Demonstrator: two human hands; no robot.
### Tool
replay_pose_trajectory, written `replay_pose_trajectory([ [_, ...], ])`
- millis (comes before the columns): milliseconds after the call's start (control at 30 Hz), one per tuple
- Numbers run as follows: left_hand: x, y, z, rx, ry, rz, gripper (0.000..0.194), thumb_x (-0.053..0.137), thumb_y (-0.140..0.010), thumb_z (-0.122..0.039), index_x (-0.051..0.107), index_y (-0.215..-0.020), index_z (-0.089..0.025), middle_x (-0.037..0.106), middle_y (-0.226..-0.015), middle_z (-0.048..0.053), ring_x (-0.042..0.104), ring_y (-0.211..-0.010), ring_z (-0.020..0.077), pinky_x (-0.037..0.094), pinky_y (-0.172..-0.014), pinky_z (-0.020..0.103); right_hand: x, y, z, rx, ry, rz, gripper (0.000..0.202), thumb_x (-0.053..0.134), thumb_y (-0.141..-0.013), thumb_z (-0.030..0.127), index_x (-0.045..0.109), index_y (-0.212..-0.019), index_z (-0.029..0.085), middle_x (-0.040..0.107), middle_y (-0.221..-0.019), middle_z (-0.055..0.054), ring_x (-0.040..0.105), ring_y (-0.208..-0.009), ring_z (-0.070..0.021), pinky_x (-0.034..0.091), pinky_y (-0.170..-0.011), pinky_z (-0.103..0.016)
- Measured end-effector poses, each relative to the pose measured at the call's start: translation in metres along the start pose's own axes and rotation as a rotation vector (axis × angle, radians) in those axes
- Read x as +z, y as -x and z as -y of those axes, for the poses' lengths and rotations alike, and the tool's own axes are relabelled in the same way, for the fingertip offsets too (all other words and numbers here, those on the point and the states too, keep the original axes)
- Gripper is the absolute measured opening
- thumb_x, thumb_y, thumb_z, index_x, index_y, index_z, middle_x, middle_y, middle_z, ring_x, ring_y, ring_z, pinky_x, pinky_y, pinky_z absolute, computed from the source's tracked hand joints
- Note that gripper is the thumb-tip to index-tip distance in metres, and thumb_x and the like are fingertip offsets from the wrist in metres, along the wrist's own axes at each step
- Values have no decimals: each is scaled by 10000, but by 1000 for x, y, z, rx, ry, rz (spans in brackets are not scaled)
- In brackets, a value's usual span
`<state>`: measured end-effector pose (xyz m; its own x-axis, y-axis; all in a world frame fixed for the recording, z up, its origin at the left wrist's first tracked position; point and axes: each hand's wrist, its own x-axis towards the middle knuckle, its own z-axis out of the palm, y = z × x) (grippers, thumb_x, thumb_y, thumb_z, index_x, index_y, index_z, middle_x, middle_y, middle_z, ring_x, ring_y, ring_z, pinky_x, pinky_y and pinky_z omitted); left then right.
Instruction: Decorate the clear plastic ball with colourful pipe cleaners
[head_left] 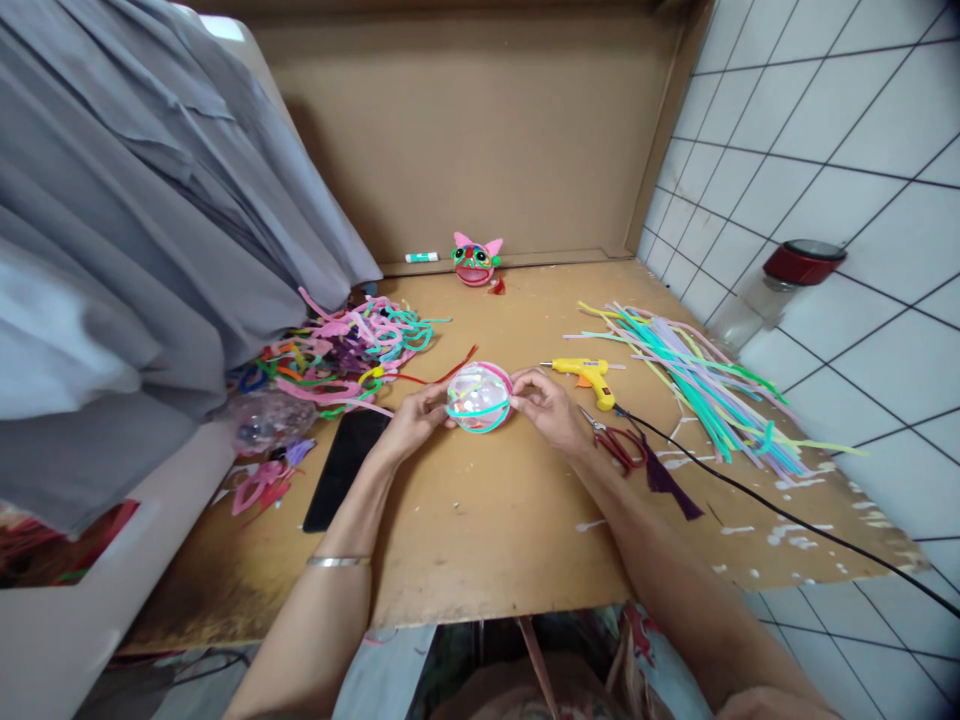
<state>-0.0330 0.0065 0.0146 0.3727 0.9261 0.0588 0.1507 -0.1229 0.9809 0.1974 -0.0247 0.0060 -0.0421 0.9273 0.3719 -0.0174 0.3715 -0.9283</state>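
Observation:
A clear plastic ball [477, 388] with pink and turquoise pipe cleaners around it is held over the middle of the wooden table. My left hand [417, 425] grips its left side, fingers closed. On the other side my right hand [546, 405] pinches the ball's edge near the end of the turquoise strip. A red pipe cleaner [420, 379] stretches out behind my left hand. Just right of my right hand lies a yellow glue gun [589, 377], its black cord running off to the right. Red-handled scissors [621, 447] lie beside my right forearm.
Tangled pipe cleaners [360, 345] heap up at the left, near a black phone [346, 468]. Straight pipe cleaners [697, 385] are bundled at the right, with a purple tassel [670, 480] nearer. A finished-looking animal head [475, 260] and glue stick [421, 257] stand at the back; a jar [776, 290] by the tiles.

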Motion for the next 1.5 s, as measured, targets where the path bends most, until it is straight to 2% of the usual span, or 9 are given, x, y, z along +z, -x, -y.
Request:
replay_pose_trajectory([
  [267,1,0,-1,-5,0,9,548,652,-725,-218,587,-1250,-76,701,-975,107,606,-626,116,495,-672,250,-1,-1,3,15,15,4,72,631,-744,236,589,-695,203,536,-969,-41,553,-986,-181,447,-863,-324],
  [600,1,0,-1,1,-17,2,553,647,-720,-220,583,-1251,-76,711,-923,94,607,-615,119,503,-665,251,0,0,3,-5,53,1,61,621,-749,235,587,-707,206,535,-967,-41,552,-967,-175,459,-842,-318],
  [767,1,0,-2,-2,-14,0,548,645,-717,-212,589,-1246,-80,709,-945,100,611,-628,121,506,-656,247,1,0,3,-4,46,13,62,617,-746,230,568,-716,209,534,-964,-36,548,-983,-174,459,-850,-316],
  [1000,1,-1,-1,-4,2,-2,544,659,-717,-212,595,-1240,-79,698,-985,106,612,-619,116,496,-650,241,1,0,4,1,23,7,102,624,-726,223,522,-735,221,530,-935,-27,546,-931,-176,467,-783,-304],
  [1200,1,1,-2,-5,-10,7,537,667,-727,-232,598,-1240,-91,697,-989,106,634,-650,134,518,-681,266,-1,0,5,-2,41,22,70,624,-734,260,568,-745,220,524,-958,-40,542,-955,-189,474,-770,-305],
  [1500,2,0,-2,-32,-2,-1,587,672,-734,-246,563,-1284,-73,682,-1019,122,628,-642,125,513,-685,267,-4,-1,2,-2,27,45,25,590,-722,193,587,-706,213,504,-990,-49,537,-994,-193,472,-823,-330],
])
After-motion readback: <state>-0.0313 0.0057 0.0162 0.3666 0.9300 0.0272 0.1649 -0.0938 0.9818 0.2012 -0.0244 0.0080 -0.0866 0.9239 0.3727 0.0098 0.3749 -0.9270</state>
